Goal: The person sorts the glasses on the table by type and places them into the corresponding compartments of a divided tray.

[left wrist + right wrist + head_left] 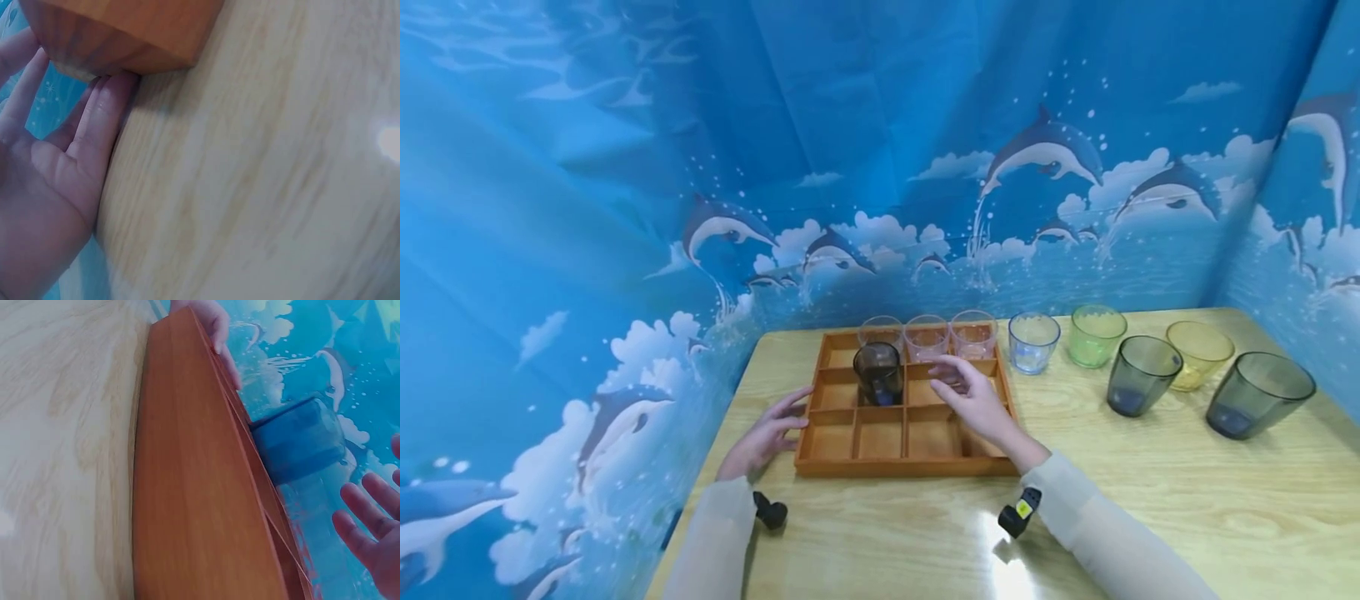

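Wears plain, off-white left sleeve (711,537) and right sleeve (1108,527), reaching down to the wrists. Leaves left hand (764,435) and right hand (979,406) bare. Bears small, black left wrist device (771,512); bears likewise black right wrist device (1012,523), marked with bright yellow patch (1023,507).

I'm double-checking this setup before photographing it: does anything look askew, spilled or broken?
Nothing stands out. The wooden tray rests on the table, the dark glass in it stands upright, and no spill or crack shows. The far-right dark glass seems to lean, but that is probably lens distortion.
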The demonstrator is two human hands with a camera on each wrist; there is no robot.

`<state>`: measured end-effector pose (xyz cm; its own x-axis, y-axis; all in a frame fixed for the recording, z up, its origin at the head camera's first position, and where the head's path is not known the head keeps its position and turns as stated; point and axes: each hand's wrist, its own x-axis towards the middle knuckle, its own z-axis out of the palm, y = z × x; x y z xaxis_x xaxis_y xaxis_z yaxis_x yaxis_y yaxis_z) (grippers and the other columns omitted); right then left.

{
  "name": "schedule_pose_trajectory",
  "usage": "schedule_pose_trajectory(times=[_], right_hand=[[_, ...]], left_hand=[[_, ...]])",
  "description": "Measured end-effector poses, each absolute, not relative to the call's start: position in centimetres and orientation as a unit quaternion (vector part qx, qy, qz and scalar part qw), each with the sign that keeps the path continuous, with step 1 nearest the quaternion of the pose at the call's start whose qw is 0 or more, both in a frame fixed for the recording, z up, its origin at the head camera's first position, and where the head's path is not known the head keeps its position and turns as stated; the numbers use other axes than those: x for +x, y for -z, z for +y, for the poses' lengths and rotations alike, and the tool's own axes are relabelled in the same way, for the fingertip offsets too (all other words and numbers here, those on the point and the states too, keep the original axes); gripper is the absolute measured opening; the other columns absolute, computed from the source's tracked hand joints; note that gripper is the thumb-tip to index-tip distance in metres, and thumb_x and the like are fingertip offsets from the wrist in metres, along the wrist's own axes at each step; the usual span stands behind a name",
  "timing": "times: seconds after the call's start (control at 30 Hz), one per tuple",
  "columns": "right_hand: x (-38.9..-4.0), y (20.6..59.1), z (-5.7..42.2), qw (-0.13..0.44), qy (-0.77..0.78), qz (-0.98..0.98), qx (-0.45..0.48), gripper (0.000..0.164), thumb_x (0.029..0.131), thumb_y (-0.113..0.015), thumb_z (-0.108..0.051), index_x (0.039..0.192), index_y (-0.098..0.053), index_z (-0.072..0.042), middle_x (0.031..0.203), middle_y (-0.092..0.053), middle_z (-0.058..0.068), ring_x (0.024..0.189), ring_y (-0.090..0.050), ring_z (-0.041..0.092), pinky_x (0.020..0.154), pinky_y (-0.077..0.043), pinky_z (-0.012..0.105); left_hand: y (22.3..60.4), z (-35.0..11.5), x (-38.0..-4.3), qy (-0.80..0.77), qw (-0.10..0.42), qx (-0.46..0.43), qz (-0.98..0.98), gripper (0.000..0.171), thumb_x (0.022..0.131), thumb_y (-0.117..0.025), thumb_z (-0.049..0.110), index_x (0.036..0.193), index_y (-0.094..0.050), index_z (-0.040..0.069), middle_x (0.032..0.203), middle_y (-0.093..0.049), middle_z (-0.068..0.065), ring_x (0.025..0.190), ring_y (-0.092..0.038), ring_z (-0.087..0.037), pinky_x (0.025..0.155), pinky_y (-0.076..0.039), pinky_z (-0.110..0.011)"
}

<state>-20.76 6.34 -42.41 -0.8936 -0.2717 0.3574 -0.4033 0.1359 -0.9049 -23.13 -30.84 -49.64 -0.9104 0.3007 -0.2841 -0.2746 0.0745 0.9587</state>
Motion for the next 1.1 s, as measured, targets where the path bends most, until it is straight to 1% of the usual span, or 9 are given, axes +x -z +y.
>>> schedule_pose_trajectory(times=[0.13,0.33,0.5,0.57,0.63,0.77,0.87,1.0,1.1], right_hand=[[-20.5,42.7,7.5,0.086,-0.621,-0.745,0.227,0.034,0.090,-0.057,-0.001,0.122,-0.050,0.006,0.106,-0.061,0.022,0.094,-0.059,0.036,0.078,-0.048,0.032],[-20.2,43.2,9.0,0.110,-0.628,-0.738,0.222,0.033,0.089,-0.057,0.002,0.121,-0.051,0.008,0.104,-0.060,0.025,0.091,-0.058,0.034,0.073,-0.048,0.025],[-19.7,43.8,10.2,0.122,-0.640,-0.729,0.212,0.030,0.088,-0.055,0.007,0.118,-0.051,0.011,0.100,-0.060,0.029,0.088,-0.058,0.042,0.073,-0.048,0.020],[-19.4,44.3,10.7,0.125,-0.648,-0.723,0.204,0.029,0.088,-0.054,0.008,0.117,-0.051,0.012,0.098,-0.059,0.031,0.088,-0.058,0.043,0.074,-0.048,0.019],[-19.3,44.9,11.2,0.126,-0.659,-0.716,0.194,0.029,0.088,-0.054,0.008,0.117,-0.051,0.012,0.098,-0.059,0.031,0.087,-0.059,0.040,0.075,-0.048,0.019],[-19.6,46.5,12.3,0.130,-0.667,-0.711,0.178,0.030,0.088,-0.056,0.005,0.117,-0.052,0.010,0.099,-0.060,0.028,0.087,-0.063,0.022,0.076,-0.048,0.019],[-19.8,47.5,13.2,0.144,-0.664,-0.715,0.164,0.029,0.089,-0.057,0.001,0.117,-0.053,0.008,0.097,-0.061,0.024,0.086,-0.062,0.012,0.075,-0.048,0.019],[-19.5,48.3,14.4,0.159,-0.652,-0.726,0.148,0.029,0.088,-0.058,0.001,0.116,-0.054,0.007,0.092,-0.061,0.022,0.081,-0.062,0.013,0.072,-0.048,0.018],[-19.2,48.6,15.1,0.154,-0.650,-0.731,0.137,0.029,0.088,-0.058,0.002,0.116,-0.053,0.008,0.092,-0.059,0.026,0.081,-0.063,0.017,0.072,-0.048,0.018]], left_hand=[[49.1,-30.7,-23.0,-0.680,0.218,0.012,0.700,0.060,0.091,-0.056,0.013,0.145,-0.033,0.023,0.150,-0.018,-0.010,0.132,-0.024,-0.033,0.086,-0.043,-0.045],[48.9,-30.7,-23.0,-0.675,0.220,0.011,0.704,0.059,0.092,-0.056,0.013,0.145,-0.033,0.022,0.150,-0.018,-0.009,0.132,-0.023,-0.033,0.087,-0.043,-0.046],[49.1,-30.7,-23.1,-0.679,0.213,0.008,0.702,0.058,0.092,-0.055,0.011,0.145,-0.033,0.023,0.149,-0.018,-0.011,0.130,-0.024,-0.034,0.086,-0.043,-0.045],[49.3,-30.7,-23.1,-0.682,0.211,0.006,0.701,0.058,0.092,-0.054,0.011,0.145,-0.034,0.023,0.149,-0.019,-0.011,0.130,-0.025,-0.034,0.085,-0.044,-0.045],[49.7,-30.8,-23.2,-0.682,0.205,0.007,0.702,0.058,0.092,-0.054,0.011,0.145,-0.034,0.024,0.149,-0.018,-0.012,0.130,-0.024,-0.035,0.085,-0.044,-0.044],[50.7,-31.1,-23.5,-0.680,0.188,-0.003,0.709,0.057,0.090,-0.057,0.013,0.142,-0.038,0.028,0.147,-0.023,-0.009,0.128,-0.028,-0.033,0.083,-0.045,-0.045],[51.2,-31.1,-23.7,-0.681,0.178,-0.008,0.710,0.056,0.089,-0.058,0.015,0.140,-0.042,0.030,0.144,-0.028,-0.006,0.126,-0.031,-0.031,0.083,-0.045,-0.045],[51.4,-31.0,-23.9,-0.683,0.174,-0.013,0.710,0.054,0.089,-0.059,0.015,0.138,-0.045,0.032,0.143,-0.031,-0.004,0.126,-0.033,-0.029,0.085,-0.045,-0.045],[51.5,-30.9,-23.8,-0.682,0.173,-0.020,0.710,0.053,0.088,-0.059,0.015,0.137,-0.046,0.033,0.142,-0.031,-0.004,0.126,-0.033,-0.029,0.084,-0.045,-0.045]])
